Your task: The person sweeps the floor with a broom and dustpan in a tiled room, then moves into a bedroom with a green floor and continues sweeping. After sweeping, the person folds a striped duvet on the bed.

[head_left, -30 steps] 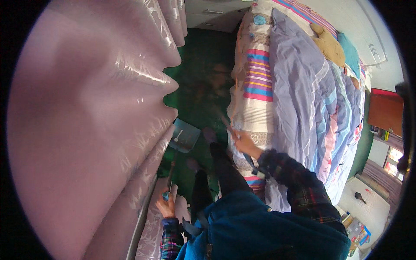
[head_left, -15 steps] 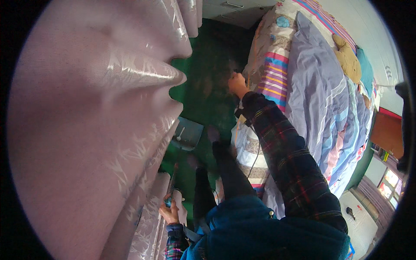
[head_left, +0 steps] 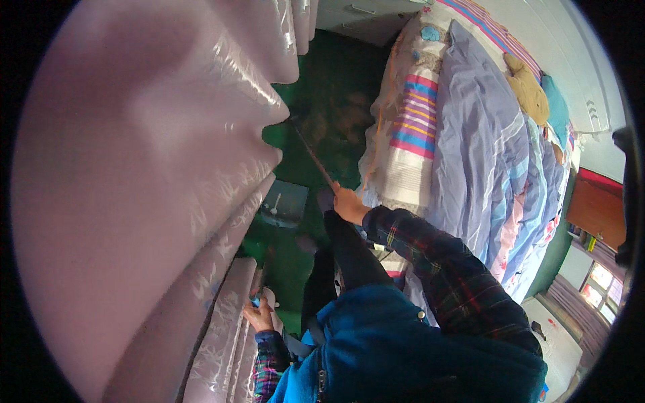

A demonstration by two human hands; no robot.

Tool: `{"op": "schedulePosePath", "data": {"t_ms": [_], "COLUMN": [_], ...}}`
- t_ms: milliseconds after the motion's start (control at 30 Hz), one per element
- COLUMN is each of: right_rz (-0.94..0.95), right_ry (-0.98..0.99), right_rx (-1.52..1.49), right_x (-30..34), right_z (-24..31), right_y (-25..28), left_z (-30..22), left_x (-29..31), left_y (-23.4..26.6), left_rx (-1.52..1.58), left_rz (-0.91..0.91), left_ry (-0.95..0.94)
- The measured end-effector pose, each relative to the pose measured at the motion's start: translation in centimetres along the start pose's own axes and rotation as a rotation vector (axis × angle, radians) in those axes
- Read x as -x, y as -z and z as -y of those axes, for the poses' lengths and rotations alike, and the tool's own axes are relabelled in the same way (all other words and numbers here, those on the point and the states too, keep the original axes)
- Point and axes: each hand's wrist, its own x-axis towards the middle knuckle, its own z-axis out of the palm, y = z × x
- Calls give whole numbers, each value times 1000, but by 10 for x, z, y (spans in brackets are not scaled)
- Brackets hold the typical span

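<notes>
At the lower left, my left hand (head_left: 259, 314) is closed around the blue-gripped handle of a long-handled dustpan. The grey-blue pan (head_left: 299, 198) rests on the green floor ahead of my feet, with a small white plastic spoon (head_left: 277, 202) in it. Part of the handle between hand and pan is dim and blurred. My right hand (head_left: 349, 205) is wrapped round a long thin stick (head_left: 313, 156), just above my leg and beside the bed. The stick slants up and left; its far tip lies by the curtain's edge, too small to make out.
A pink shiny curtain (head_left: 134, 168) hangs in folds along the left. To the right stands a bed with striped bedding (head_left: 416, 121) and a grey-purple quilt (head_left: 477, 134). White drawers (head_left: 356, 20) stand at the far end. A cable runs near my right leg.
My right hand has come back toward me and left, away from the bed's far side; the stick now points toward the curtain. My left hand has shifted only slightly.
</notes>
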Motion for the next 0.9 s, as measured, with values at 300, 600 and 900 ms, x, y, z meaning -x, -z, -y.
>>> {"op": "schedulePosePath", "data": {"t_ms": [300,600,900], "right_rz": [395,-161,41], "right_ry": [-155,-94,-246], "right_rx": [-309,-318,-597], "right_x": [161,92,123], "right_z": [-14,-62,-26], "right_y": [-25,-33,-125], "left_z": [63,119,176], "left_x": [4,34,60], "left_y": [17,48,59], "left_rx": [30,44,-17], "left_rz": [-9,-70,-140], "left_ry": [-63,1,7]}}
